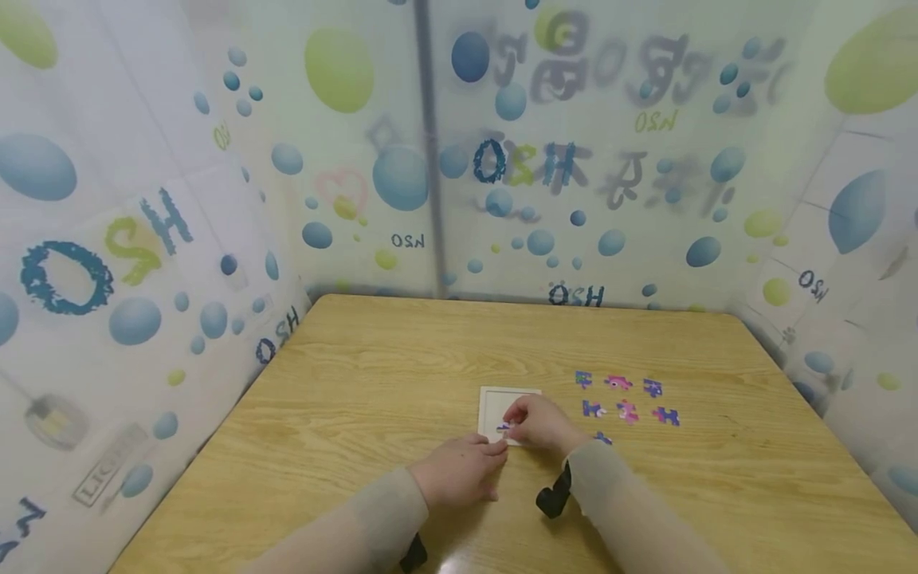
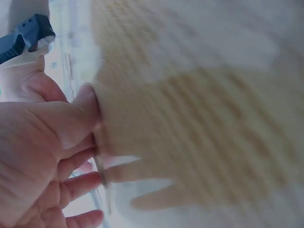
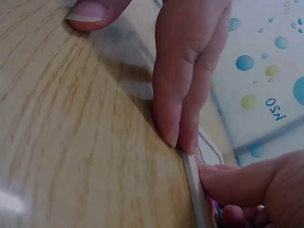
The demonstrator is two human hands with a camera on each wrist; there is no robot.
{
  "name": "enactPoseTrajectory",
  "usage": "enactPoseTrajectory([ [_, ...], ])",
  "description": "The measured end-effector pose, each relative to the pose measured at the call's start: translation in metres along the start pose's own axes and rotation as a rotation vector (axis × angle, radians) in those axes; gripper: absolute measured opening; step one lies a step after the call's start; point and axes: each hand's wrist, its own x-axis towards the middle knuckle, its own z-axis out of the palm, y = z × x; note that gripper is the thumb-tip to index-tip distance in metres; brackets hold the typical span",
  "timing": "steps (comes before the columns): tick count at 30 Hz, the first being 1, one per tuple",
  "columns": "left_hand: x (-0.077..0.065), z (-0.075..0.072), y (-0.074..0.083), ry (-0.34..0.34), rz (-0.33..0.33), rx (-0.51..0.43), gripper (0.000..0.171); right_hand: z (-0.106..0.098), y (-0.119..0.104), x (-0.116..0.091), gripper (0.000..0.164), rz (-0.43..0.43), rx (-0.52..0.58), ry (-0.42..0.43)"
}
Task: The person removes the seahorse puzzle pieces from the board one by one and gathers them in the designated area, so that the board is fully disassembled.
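Note:
A small white puzzle tray lies flat on the table. My left hand rests at its front edge; in the right wrist view two straight fingers touch the tray's rim. Over the tray's front right part, my right hand pinches a purple and white jigsaw piece low against the tray. The right thumb covers much of that piece in the right wrist view, where only a strip of its colour shows. The left wrist view has the left palm and loosely extended fingers near the tray edge.
Several loose purple and pink jigsaw pieces lie in rows to the right of the tray, one partly behind the right sleeve. Patterned curtains surround the wooden table at the back and sides.

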Motion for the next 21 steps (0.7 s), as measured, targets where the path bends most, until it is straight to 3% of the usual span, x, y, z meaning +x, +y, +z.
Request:
enactPoseTrajectory([
  [8,0.006,0.000,0.004,0.026,0.068,0.062,0.057,0.001,0.000,0.000,0.018,0.015,0.017,-0.014],
  [21,0.014,0.001,0.004,-0.010,0.040,0.003,0.061,-0.003,-0.008,-0.003,0.016,0.005,-0.017,-0.019],
])
